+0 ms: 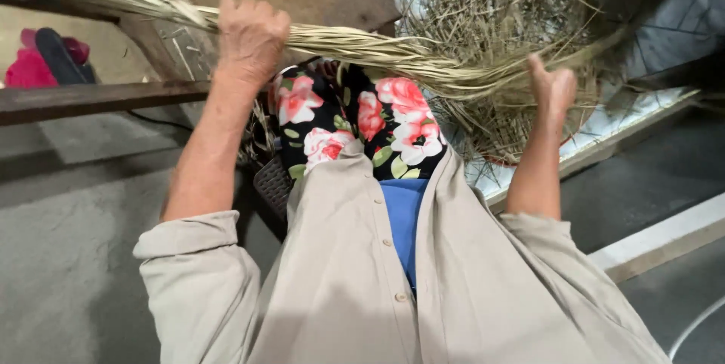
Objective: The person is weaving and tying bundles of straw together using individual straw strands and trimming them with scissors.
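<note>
Both hands on dried grass bundle (362,50) (left hand (251,35) clenched).

Straw pile (513,1) crowds right — wooden beam (91,100) bars left.

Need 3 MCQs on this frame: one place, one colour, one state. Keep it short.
1. Where is the loose heap of dry grass?
A. upper right
B. lower left
C. on the lap

2. The flowers on the black trousers are:
A. blue
B. pink
C. yellow

3. The left hand is:
A. open flat
B. closed round the grass bundle
C. resting on the floor

A: the heap fills the upper right.
B: pink blooms on black cloth.
B: its fingers wrap the bundle; the right hand is at the other end.
</note>
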